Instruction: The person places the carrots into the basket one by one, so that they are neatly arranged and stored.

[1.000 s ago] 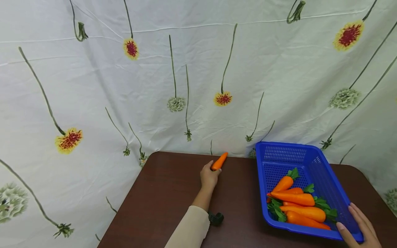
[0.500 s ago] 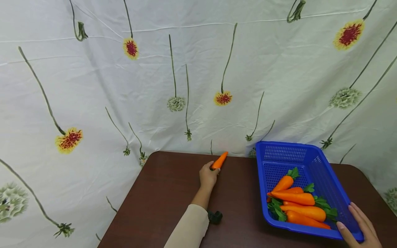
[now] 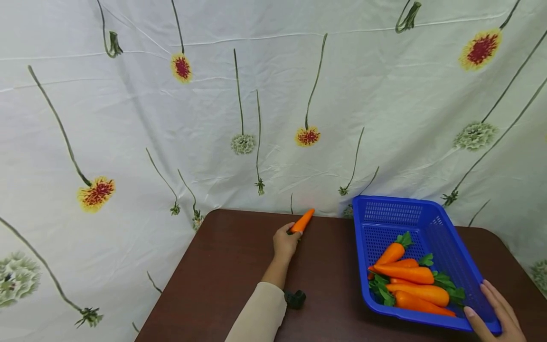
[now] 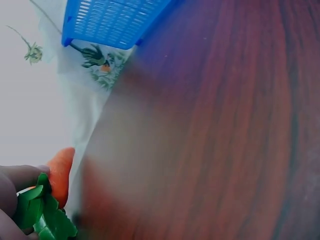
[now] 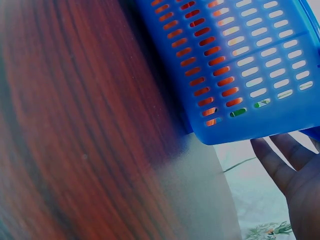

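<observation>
In the head view, my left hand [image 3: 284, 244] pinches an orange carrot [image 3: 304, 221] by its leafy end near the table's back edge. The carrot's tip points away, toward the cloth. Seen from the left wrist, green leaves [image 4: 47, 212] show beside the fingers [image 4: 20, 177]. On the right stands a blue plastic basket [image 3: 358, 247] with several leafy carrots [image 3: 406, 273] lying in its front part. My right hand [image 3: 497, 316] rests at the basket's front right corner, thumb on the front rim and straight fingers along the right side; the right wrist view shows fingertips at the rim.
The dark brown wooden table [image 3: 231, 256] ends at the back against a white flower-print cloth [image 3: 213, 104]. A small dark object [image 3: 296, 299] shows at the left cuff. Between the left hand and the basket runs bare wood.
My left hand has shifted slightly left and toward me along the carrot's leafy end, its thumb closing in. The right hand and basket have stayed in place.
</observation>
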A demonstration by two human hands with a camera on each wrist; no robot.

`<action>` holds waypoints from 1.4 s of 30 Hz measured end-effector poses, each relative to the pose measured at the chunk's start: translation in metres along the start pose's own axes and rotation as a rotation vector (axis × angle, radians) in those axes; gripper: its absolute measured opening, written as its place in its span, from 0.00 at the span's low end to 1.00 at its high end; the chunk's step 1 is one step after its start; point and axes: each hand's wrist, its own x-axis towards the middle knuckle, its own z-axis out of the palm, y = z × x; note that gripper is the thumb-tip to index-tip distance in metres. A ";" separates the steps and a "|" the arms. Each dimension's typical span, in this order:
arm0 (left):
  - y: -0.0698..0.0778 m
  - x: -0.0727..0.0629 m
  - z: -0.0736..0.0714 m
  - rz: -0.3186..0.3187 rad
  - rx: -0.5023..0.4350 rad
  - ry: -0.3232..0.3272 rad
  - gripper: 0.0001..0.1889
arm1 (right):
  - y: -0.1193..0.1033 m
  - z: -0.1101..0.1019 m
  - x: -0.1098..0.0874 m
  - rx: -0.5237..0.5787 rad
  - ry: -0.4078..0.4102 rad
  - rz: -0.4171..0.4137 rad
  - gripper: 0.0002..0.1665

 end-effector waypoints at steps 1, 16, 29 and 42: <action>0.000 0.000 -0.001 -0.011 -0.021 -0.005 0.22 | 0.000 0.000 0.000 0.002 0.001 0.000 0.41; 0.025 -0.004 -0.015 0.015 -0.177 -0.028 0.24 | 0.001 0.002 0.003 -0.004 0.010 0.024 0.41; 0.068 -0.019 -0.026 0.075 -0.222 -0.079 0.24 | 0.004 0.000 0.006 -0.018 -0.013 0.031 0.42; 0.103 -0.055 -0.020 0.230 -0.172 -0.205 0.23 | 0.006 0.002 0.004 -0.016 -0.014 0.035 0.42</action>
